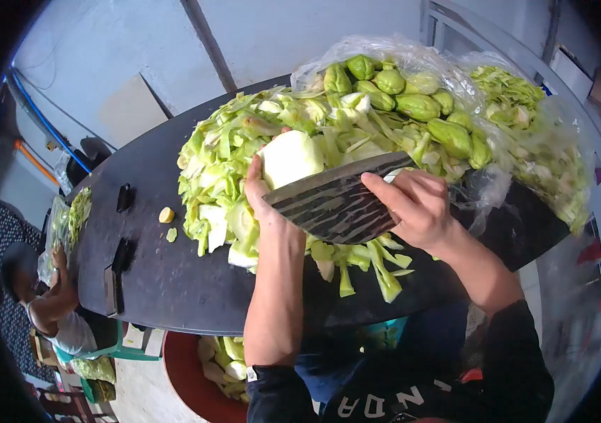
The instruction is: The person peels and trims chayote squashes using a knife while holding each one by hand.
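My left hand [259,189] is closed around a pale, peeled chayote [291,159], its fingers partly hidden behind it. My right hand [417,208] grips a large knife [343,202] with a wide, curved, dark-streaked blade. The index finger lies along the blade near the handle, which the hand mostly hides. The blade is tilted in front of the chayote's lower right side and my left wrist; whether it touches the chayote I cannot tell. Beneath both hands spreads a heap of green and white peelings [226,158].
Whole green chayotes [417,107] lie in a clear plastic bag [484,106] at the back of the dark table [166,282]. More peelings [508,92] fill plastic at right. A reddish tub [181,359] below holds pale pieces. Another person [57,303] sits at far left, handling a bag.
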Tool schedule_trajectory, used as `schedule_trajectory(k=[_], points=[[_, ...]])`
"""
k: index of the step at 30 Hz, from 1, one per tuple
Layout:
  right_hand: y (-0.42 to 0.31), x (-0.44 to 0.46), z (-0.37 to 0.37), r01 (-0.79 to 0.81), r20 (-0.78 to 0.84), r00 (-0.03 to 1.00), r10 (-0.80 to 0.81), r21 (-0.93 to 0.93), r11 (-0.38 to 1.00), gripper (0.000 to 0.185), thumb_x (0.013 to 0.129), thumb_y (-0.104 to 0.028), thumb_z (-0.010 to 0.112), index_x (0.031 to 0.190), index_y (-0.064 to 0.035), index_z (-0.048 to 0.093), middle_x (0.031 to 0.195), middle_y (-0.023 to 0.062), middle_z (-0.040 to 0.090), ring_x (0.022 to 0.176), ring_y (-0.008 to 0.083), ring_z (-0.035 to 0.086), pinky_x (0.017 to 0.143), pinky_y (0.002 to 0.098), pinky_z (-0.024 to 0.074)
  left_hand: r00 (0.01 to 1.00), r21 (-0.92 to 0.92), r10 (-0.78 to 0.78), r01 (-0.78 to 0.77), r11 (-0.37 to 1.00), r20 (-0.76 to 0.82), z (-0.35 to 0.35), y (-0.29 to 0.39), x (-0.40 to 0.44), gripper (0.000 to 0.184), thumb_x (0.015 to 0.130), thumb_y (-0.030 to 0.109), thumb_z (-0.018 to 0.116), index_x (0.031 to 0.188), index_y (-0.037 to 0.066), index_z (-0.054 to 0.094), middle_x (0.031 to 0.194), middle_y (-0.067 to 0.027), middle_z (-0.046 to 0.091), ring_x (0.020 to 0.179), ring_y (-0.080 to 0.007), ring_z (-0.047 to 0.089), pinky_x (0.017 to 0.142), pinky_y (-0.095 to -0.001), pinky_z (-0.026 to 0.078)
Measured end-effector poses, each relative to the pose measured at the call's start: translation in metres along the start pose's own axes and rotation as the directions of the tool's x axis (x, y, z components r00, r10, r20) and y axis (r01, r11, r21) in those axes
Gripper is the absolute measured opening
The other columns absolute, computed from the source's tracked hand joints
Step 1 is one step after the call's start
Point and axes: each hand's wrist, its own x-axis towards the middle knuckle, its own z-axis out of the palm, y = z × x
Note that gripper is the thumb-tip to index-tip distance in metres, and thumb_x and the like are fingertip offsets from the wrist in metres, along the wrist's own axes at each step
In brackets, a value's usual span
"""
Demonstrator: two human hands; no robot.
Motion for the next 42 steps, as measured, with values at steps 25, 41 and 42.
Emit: schedule_trajectory(k=[25, 41, 42], points=[[0.045, -0.013, -0.002, -0.395, 0.150, 0.893, 0.423, -0.188, 0.899, 0.039, 0.076, 0.002, 0.066, 0.113, -0.0079, 0.067, 0.090, 0.0140, 0.070, 0.074, 0.0327, 0.067, 0.066, 0.0389, 0.0537, 0.999, -0.161, 0.001, 0.005, 0.987, 0.038, 0.006, 0.001, -0.004, 0.026, 0.100, 0.022, 0.041, 0.121, 0.006, 0.046, 0.128, -0.0224, 0.058, 0.116, -0.0372, 0.058, 0.101, -0.0497, 0.048], [0.033, -0.005, -0.011, -0.007, 0.089, 0.994, 0.056, -0.480, 0.877, 0.058, 0.062, -0.004, 0.070, 0.120, -0.0085, 0.067, 0.073, 0.0036, 0.054, 0.067, 0.0215, 0.058, 0.060, 0.0355, 0.0494, 0.962, 0.757, 0.234, -0.256, 0.601, 0.140, 0.034, -0.025, -0.028, 0.069, 0.070, 0.012, 0.081, 0.127, 0.004, 0.043, 0.107, -0.0126, 0.056, 0.091, -0.0196, 0.057, 0.076, -0.0349, 0.050], [0.032, -0.004, -0.012, 0.011, 0.102, 0.994, 0.043, -0.481, 0.877, 0.058, 0.062, -0.005, 0.070, 0.120, -0.0085, 0.067, 0.072, 0.0032, 0.053, 0.067, 0.0213, 0.058, 0.060, 0.0354, 0.0489, 0.947, 0.813, 0.261, -0.299, 0.499, 0.189, 0.031, -0.023, -0.024, 0.070, 0.069, 0.011, 0.081, 0.127, 0.003, 0.043, 0.105, -0.0126, 0.056, 0.091, -0.0196, 0.058, 0.076, -0.0345, 0.051]])
